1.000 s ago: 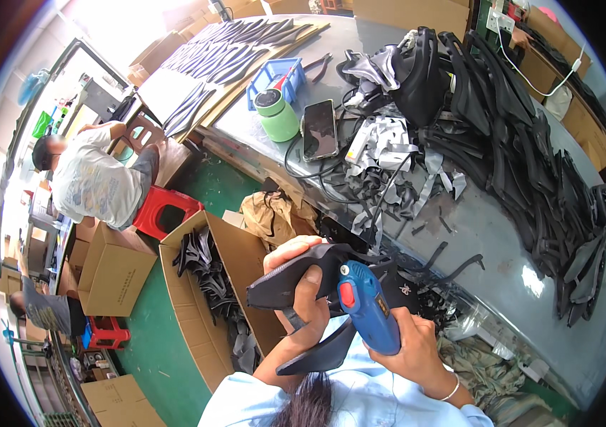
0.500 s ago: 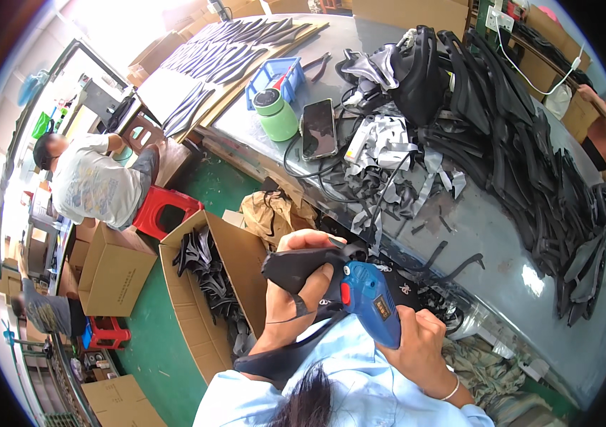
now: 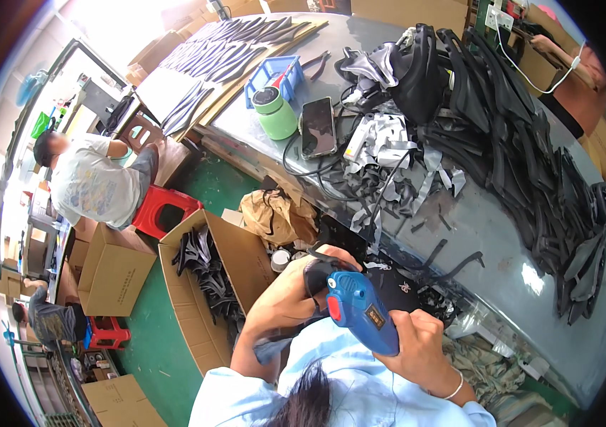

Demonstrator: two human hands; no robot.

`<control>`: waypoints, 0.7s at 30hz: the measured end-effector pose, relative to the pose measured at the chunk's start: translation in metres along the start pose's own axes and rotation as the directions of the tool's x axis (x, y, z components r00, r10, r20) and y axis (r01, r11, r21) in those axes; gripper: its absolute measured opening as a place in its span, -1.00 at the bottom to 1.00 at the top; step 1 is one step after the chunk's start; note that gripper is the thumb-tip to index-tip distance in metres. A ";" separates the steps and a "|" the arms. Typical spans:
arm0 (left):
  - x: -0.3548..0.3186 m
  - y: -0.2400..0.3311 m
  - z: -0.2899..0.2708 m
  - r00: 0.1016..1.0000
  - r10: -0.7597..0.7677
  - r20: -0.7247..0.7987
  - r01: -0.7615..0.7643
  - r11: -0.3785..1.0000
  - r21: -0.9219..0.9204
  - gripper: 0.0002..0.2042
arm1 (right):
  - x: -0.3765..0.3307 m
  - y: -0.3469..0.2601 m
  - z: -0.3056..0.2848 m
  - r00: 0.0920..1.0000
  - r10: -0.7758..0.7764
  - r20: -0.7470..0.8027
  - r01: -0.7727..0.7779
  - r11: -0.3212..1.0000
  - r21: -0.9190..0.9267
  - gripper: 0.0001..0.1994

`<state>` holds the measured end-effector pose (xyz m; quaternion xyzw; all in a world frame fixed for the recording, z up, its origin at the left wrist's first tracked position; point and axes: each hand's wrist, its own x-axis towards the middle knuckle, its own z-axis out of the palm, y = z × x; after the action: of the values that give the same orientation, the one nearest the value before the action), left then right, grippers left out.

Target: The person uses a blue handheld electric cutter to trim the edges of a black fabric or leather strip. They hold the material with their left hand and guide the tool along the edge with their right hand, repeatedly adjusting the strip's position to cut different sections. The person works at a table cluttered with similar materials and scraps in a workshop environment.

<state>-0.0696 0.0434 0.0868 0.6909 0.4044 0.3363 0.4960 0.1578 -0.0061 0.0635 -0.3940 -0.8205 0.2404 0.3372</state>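
Head view shows the right hand [image 3: 417, 349] clenched around a blue handheld tool [image 3: 360, 320], its hard grip the sure place to hold. Left hand [image 3: 285, 299] pinches a dark strap piece [image 3: 317, 274] against the tool's nose; it looks soft, light and floppy, though partly hidden. Brown cardboard boxes [image 3: 114, 270] stand open on the green floor [image 3: 168, 341]; a green cup [image 3: 276, 114] sits on the grey table [image 3: 488, 228].

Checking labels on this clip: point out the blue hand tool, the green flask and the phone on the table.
blue hand tool [image 3: 360, 313]: head view, middle of its body.
green flask [image 3: 277, 114]: head view, its side wall.
phone [image 3: 318, 126]: head view, centre of its dark screen.
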 end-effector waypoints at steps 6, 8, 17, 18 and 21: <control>-0.001 -0.017 0.001 0.933 -0.149 0.327 0.099 0.982 0.162 -0.58 | 0.004 0.005 -0.015 1.000 -0.023 -0.008 0.023 0.998 -0.059 -0.54; 0.004 -0.011 0.009 0.870 -0.267 0.415 0.252 0.963 0.092 -0.53 | 0.007 0.010 -0.009 0.988 0.093 -0.120 -0.087 0.995 0.054 -0.55; -0.028 -0.075 0.064 0.896 -0.255 0.364 0.441 0.406 -0.801 -0.38 | 0.023 0.031 -0.030 0.881 0.453 -0.136 -0.317 0.780 0.540 -0.58; -0.031 -0.074 0.073 0.937 -0.204 0.284 0.349 0.567 -0.746 -0.43 | 0.024 0.033 -0.032 0.851 0.507 -0.138 -0.353 0.747 0.563 -0.59; -0.016 -0.035 0.099 0.995 -0.093 0.034 0.083 0.601 -0.795 -0.48 | 0.027 0.033 -0.019 0.814 0.517 -0.266 -0.293 0.759 0.581 -0.58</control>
<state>0.0010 -0.0054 0.0240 0.3760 0.2490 0.4598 0.7650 0.1752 0.0373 0.0641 -0.5023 -0.5277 0.4307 0.5326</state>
